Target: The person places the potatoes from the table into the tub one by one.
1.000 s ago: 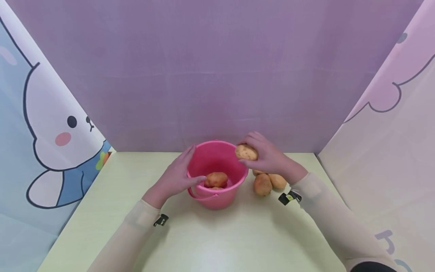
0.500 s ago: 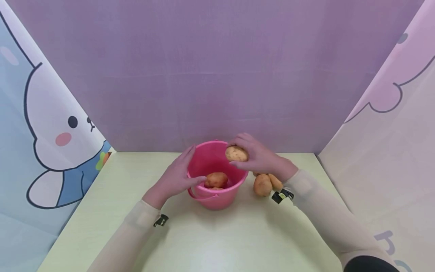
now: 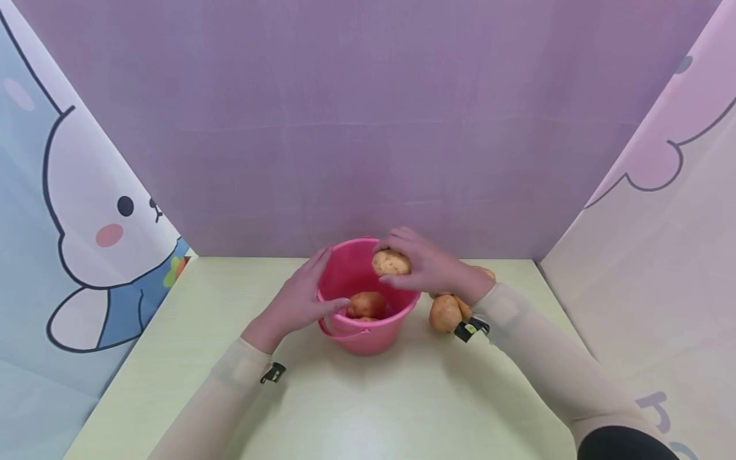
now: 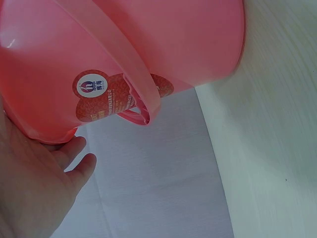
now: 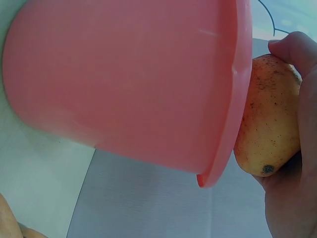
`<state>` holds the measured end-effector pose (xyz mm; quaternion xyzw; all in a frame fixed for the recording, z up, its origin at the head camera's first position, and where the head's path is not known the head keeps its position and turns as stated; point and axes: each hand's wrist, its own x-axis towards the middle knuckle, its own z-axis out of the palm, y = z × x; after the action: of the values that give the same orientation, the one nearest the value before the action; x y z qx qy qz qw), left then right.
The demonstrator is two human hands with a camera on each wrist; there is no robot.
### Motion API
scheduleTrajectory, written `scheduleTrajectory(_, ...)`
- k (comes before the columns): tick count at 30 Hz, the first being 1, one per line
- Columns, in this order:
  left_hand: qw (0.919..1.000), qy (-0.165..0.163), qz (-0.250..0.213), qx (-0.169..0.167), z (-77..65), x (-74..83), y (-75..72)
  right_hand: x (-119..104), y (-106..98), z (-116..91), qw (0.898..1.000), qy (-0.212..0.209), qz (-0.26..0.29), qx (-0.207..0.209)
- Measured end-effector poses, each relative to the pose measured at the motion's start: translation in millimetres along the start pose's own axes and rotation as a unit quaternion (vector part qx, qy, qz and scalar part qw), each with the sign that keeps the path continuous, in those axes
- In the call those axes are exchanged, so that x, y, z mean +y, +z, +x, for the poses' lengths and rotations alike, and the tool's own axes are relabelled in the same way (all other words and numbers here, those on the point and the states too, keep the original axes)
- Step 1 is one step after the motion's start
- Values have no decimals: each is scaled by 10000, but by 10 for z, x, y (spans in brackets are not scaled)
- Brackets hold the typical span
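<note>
A pink bucket (image 3: pixel 368 338) stands upright on the table near the back wall. My left hand (image 3: pixel 299 300) holds its rim at the left, the thumb lying across the front edge. In the left wrist view, fingertips (image 4: pixel 81 168) show beside the rim. My right hand (image 3: pixel 422 263) grips a pale potato (image 3: pixel 391 262) over the right part of the bucket's mouth. The right wrist view shows this potato (image 5: pixel 270 116) just beyond the rim, with thumb and fingers around it. Inside the bucket lies a browner potato (image 3: pixel 368 304), with part of another below it.
Several potatoes (image 3: pixel 445 313) lie on the table right of the bucket, partly hidden by my right wrist. A purple wall (image 3: pixel 368 128) rises behind the table (image 3: pixel 362 409). Printed panels (image 3: pixel 86 191) flank both sides. The bucket's handle (image 4: pixel 141 84) hangs down at its front.
My right hand has moved left with the pale potato, from beside the bucket's right rim to over its mouth. The left hand and the bucket have stayed in place.
</note>
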<state>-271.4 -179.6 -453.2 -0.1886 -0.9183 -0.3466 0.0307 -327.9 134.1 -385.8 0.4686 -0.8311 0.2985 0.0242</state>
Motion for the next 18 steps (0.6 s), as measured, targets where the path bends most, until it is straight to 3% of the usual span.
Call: scheduleTrajectory(18,10000,4,80,-11,8,10,7,36,40,15,9998,-3,50,-204)
